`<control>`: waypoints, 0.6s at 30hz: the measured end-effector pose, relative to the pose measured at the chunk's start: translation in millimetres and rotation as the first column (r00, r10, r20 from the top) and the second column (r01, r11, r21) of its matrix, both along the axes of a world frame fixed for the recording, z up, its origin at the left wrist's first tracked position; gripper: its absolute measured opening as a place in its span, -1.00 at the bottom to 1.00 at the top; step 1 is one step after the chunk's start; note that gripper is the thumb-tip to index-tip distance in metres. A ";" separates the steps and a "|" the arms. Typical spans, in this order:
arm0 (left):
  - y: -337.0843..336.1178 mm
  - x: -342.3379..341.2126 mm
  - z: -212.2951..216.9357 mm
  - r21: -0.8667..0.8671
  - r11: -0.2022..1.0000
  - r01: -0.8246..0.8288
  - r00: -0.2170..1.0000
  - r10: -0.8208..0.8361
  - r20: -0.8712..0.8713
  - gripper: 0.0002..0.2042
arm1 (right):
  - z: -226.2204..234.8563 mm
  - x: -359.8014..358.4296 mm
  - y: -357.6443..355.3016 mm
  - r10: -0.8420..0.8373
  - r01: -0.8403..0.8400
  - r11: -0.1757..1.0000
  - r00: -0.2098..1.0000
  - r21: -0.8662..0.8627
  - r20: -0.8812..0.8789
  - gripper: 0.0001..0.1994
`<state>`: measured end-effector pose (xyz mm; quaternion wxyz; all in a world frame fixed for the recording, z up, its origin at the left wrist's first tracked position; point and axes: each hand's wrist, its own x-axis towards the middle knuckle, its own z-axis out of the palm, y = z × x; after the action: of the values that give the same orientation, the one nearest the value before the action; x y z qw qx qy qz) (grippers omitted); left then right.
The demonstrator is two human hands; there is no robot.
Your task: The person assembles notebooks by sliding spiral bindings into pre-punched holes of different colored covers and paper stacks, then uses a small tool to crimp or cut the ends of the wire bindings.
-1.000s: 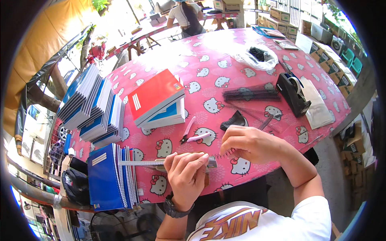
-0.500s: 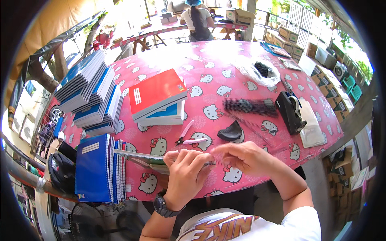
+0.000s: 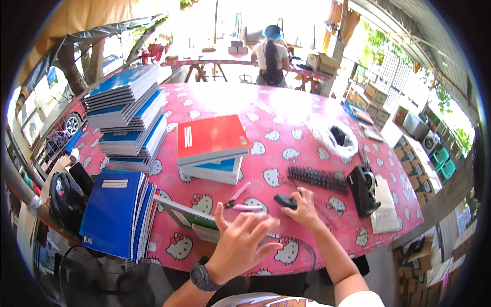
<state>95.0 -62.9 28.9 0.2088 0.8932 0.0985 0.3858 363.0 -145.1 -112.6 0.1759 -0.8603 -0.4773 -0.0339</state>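
My left hand (image 3: 246,246) is over the near edge of the table, its fingers apart. Beside it a green-covered notebook (image 3: 197,219) stands tilted on edge, partly hidden by that hand. A thin spiral coil (image 3: 306,244) trails from the notebook's right end and curves down at the table's edge. My right hand (image 3: 306,209) has its fingers on a small, black, rounded object (image 3: 284,200), whose kind I cannot make out. Pink-handled pliers (image 3: 244,207) lie open to the left of it.
Blue notebooks (image 3: 113,212) and a tall notebook stack (image 3: 130,123) stand at the left. Red-topped notebooks (image 3: 212,138) lie mid-table. Black spiral coils (image 3: 318,179), a black tape dispenser (image 3: 364,190) and a plastic bag (image 3: 335,140) are at the right. A person (image 3: 271,56) sits at a far table.
My right hand has moved away from my left, out to the black object. My left hand's fingers have spread from their closed hold at the notebook's end. The view has tilted up.
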 end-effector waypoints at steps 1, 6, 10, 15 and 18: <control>1.5 -2.0 -3.1 0.009 1.000 -0.008 1.000 0.008 0.018 -0.86 | 3.4 -7.4 -1.0 0.013 -0.008 0.997 0.997 0.075 -0.070 -0.44; 2.4 -2.1 -9.6 0.068 0.998 -0.013 0.995 0.019 -0.093 -0.80 | 15.1 -7.6 -15.0 0.098 -0.047 0.964 0.977 0.260 -0.187 -0.52; 8.0 4.8 -8.6 0.064 0.997 -0.040 0.999 0.041 -0.011 -0.86 | 114.2 -31.6 -68.6 0.654 -0.038 0.719 0.373 0.694 -0.658 -0.51; 11.5 9.9 -8.1 0.060 0.996 -0.068 0.992 0.073 -0.098 -0.89 | 137.3 -89.2 -84.4 0.696 -0.680 0.314 -0.310 0.663 -0.648 -0.47; 9.3 9.9 -5.5 0.044 0.998 -0.045 0.997 0.048 -0.064 -0.85 | 59.0 -78.5 -78.5 0.628 -0.623 0.761 0.636 0.181 -0.449 -0.48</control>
<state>105.0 -53.6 23.4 0.1775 0.9070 0.1179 0.3632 284.5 -223.6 -53.6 0.2939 -0.6207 -0.6851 0.2431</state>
